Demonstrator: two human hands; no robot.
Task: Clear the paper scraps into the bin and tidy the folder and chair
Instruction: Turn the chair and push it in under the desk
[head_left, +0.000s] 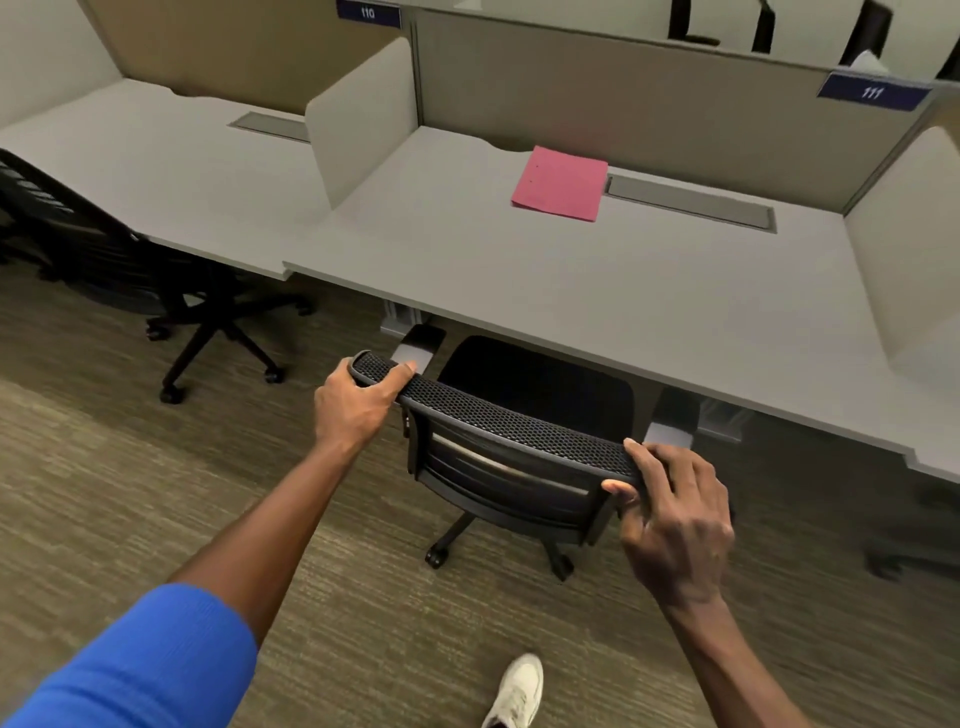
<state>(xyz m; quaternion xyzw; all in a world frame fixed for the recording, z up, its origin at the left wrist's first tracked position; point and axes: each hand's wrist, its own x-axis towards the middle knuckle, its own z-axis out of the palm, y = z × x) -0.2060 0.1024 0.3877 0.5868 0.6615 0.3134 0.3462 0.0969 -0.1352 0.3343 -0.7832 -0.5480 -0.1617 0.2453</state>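
Note:
A black mesh-backed office chair (519, 426) on castors stands at the grey desk (571, 301), its seat partly under the desk edge. My left hand (358, 405) grips the left end of the backrest's top rim. My right hand (675, 514) grips the right end of the same rim. A closed pink folder (561, 184) lies flat near the back of the desk, beside a grey cable flap. No paper scraps or bin show in this view.
A second black chair (104, 249) stands at the neighbouring desk on the left. Beige divider panels (358, 124) separate the desks, labelled 110 and 111. Carpet floor lies below, with my white shoe (517, 691) near the bottom edge.

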